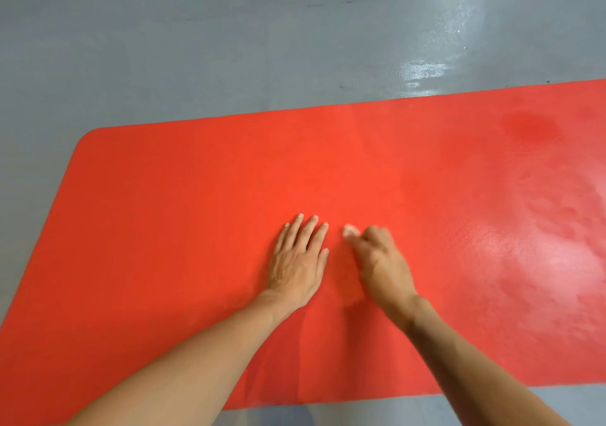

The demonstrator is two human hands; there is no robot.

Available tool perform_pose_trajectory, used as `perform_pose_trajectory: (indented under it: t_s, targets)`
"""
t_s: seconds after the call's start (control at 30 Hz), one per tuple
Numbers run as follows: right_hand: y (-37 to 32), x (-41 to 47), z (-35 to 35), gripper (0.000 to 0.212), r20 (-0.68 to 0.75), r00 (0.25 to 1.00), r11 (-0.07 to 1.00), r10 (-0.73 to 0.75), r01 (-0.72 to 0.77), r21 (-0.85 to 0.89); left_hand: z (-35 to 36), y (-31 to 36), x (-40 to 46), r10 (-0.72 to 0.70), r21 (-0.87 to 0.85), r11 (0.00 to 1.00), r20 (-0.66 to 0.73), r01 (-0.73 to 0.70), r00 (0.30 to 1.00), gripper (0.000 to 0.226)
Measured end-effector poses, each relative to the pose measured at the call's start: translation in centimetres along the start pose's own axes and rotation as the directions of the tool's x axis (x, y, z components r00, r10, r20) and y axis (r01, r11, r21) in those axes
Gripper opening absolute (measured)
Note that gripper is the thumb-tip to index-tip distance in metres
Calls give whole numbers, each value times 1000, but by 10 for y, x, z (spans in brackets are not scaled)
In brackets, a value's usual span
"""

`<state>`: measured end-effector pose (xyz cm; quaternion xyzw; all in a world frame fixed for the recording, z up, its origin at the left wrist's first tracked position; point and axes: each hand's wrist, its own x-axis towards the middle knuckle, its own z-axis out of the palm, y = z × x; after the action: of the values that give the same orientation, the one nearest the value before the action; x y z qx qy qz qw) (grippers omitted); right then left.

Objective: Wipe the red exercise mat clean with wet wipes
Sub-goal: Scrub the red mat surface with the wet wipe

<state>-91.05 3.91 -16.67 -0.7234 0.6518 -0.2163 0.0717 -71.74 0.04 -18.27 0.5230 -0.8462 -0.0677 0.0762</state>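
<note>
The red exercise mat (196, 176) lies flat on the floor and fills most of the view. My left hand (300, 261) rests flat on its middle with the fingers straight and spread. Just to its right, my right hand (382, 261) is blurred, with curled fingers gripping a small whitish wet wipe (350, 230) against the mat; only a bit of the wipe shows past the fingers. The right part of the mat looks shiny and damp, with a darker patch at the far right.
A grey glossy floor (229, 41) surrounds the mat, with bright light glare at the upper right. The mat's rounded left end sits at the left, and its near edge runs along the bottom of the view.
</note>
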Motion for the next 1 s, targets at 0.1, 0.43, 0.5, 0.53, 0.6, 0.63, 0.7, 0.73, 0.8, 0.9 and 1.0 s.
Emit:
perform_pose_trajectory:
  t_s: [0.1, 0.43, 0.5, 0.53, 0.6, 0.63, 0.7, 0.73, 0.8, 0.9, 1.0]
  targets:
    - [33, 17, -8, 42, -123, 901, 909, 416, -416, 29, -4, -6, -1, 24, 20, 999, 71, -25, 997, 61]
    - [-19, 19, 12, 32, 41, 996, 997, -83, 83, 1, -21, -20, -6, 66, 73, 994, 201, -82, 977, 71]
    - [14, 34, 5, 35, -21, 981, 981, 193, -192, 23, -23, -18, -6, 53, 93, 993, 239, -77, 970, 76]
    - [21, 37, 3, 34, -62, 955, 957, 290, -289, 28, -24, -18, -6, 49, 103, 992, 251, -77, 967, 77]
    - [8, 34, 5, 30, -102, 944, 949, 315, -315, 20, -25, -16, -8, 40, 118, 990, 264, -73, 964, 76]
    - [-6, 28, 7, 30, -96, 958, 963, 269, -268, 21, -25, -14, -8, 38, 119, 990, 267, -72, 963, 73]
    - [-31, 9, 7, 36, -7, 997, 997, 72, -72, 26, -28, -11, -8, 40, 119, 990, 274, -75, 961, 66]
    - [-35, 2, 4, 40, 53, 997, 999, -51, 51, 3, -30, -9, -6, 40, 130, 988, 282, -79, 959, 64]
    - [-17, 8, -4, 41, 105, 976, 980, -192, 196, -34, -34, -6, -3, 40, 150, 984, 315, -92, 948, 63]
    - [25, 19, -19, 28, 8, 996, 994, 94, -94, -59, -33, -3, -5, 26, 154, 985, 329, -81, 944, 63]
    - [36, 20, -22, 34, -68, 920, 921, 387, -389, -27, -29, 0, -7, 11, 135, 989, 289, -52, 957, 63]
